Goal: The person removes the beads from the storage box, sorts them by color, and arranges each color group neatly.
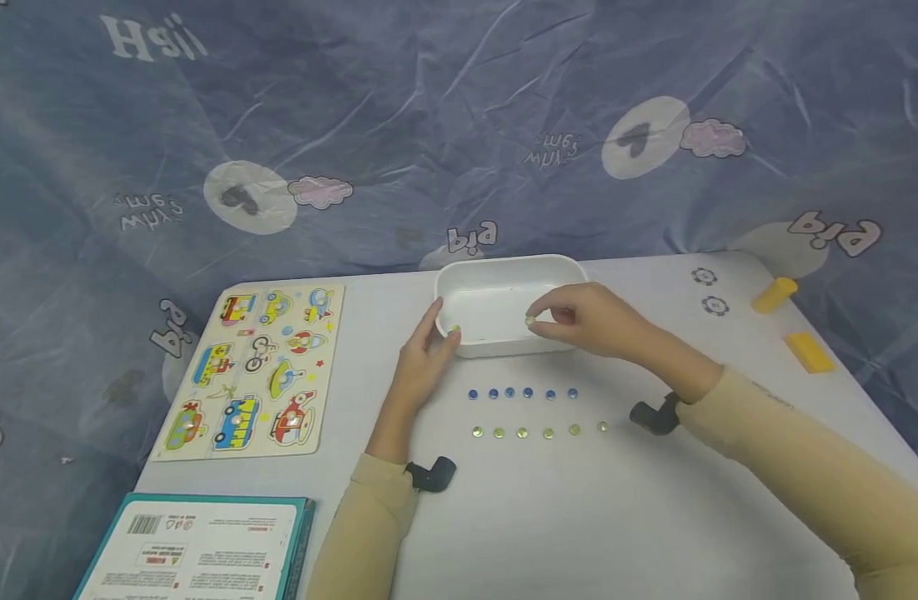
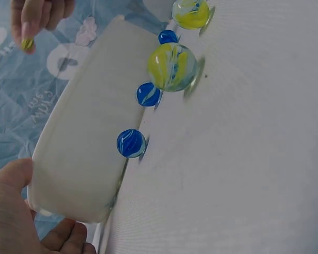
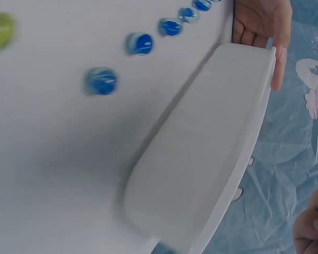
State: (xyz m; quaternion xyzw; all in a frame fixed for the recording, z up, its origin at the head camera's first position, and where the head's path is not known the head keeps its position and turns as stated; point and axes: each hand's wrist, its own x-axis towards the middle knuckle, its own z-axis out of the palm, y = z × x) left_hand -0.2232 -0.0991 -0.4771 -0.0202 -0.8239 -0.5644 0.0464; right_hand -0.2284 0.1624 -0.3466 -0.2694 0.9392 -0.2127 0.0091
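My right hand (image 1: 589,321) pinches a yellow-green glass marble (image 1: 530,320) between thumb and fingertips, over the white plastic container (image 1: 511,349). In the left wrist view the same marble (image 2: 27,44) shows above the container's rim. With my left hand (image 1: 421,367) I grip the container's left end, thumb at the rim and fingers along the outside. A small green spot shows by that thumb tip. In front of the container lies a row of several blue marbles (image 1: 509,392). Nearer to me runs a row of several yellow-green marbles (image 1: 522,432).
A wooden picture puzzle board (image 1: 267,367) lies at the left, with a teal-edged box (image 1: 211,542) in front of it. On the right are a yellow cylinder (image 1: 775,295), a yellow block (image 1: 809,353) and two round printed marks. A blue patterned sheet (image 1: 428,125) hangs behind the white table (image 1: 549,525).
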